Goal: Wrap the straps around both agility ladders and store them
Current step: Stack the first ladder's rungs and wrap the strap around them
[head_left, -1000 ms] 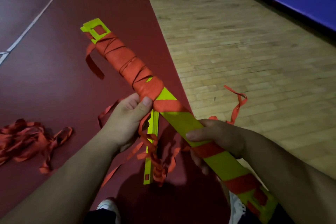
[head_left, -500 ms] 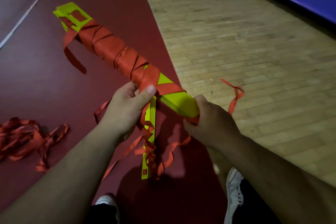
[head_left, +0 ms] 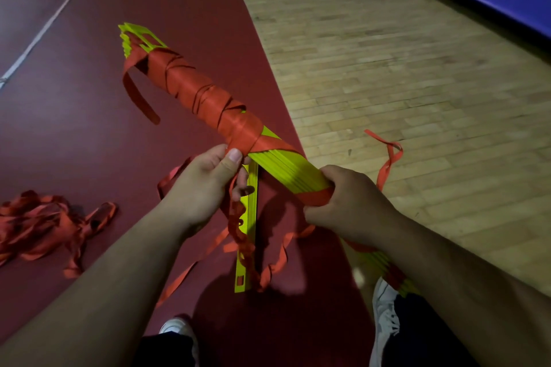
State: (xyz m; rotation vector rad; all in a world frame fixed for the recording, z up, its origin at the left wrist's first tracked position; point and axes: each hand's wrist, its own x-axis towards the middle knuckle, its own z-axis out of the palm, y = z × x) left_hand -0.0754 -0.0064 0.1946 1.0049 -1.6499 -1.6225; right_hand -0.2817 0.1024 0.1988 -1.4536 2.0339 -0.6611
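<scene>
Head view, looking down over both forearms. Rung bundle (head_left: 286,165), yellow-green, is held off the floor on a diagonal from upper left of the frame to lower right, above the red mat (head_left: 89,134). Its upper-left half is bound in overlapping turns of orange strap (head_left: 202,98); the centre stretch is bare.

Left hand (head_left: 205,185) grips the bundle at the last finished turn, thumb pressed flat on the strap and fingers curled beneath. Judged purpose: pinning the winding so it cannot slacken. Right hand (head_left: 348,205) is closed round the bundle just right of centre with a band of strap caught under the fingers, apparently to carry the next turn across the bare stretch.

One loose rung (head_left: 249,232) hangs straight down below the left hand, unwound strap twisting beside it; whether it touches the mat cannot be told. A strap tail (head_left: 387,158) lies on the wooden floor (head_left: 417,83) at centre right. A heap of strap (head_left: 38,223) lies at the left edge, well apart, judged to be the second ladder awaiting wrapping.

Wrapping judged about half done on this bundle; storage not begun.
</scene>
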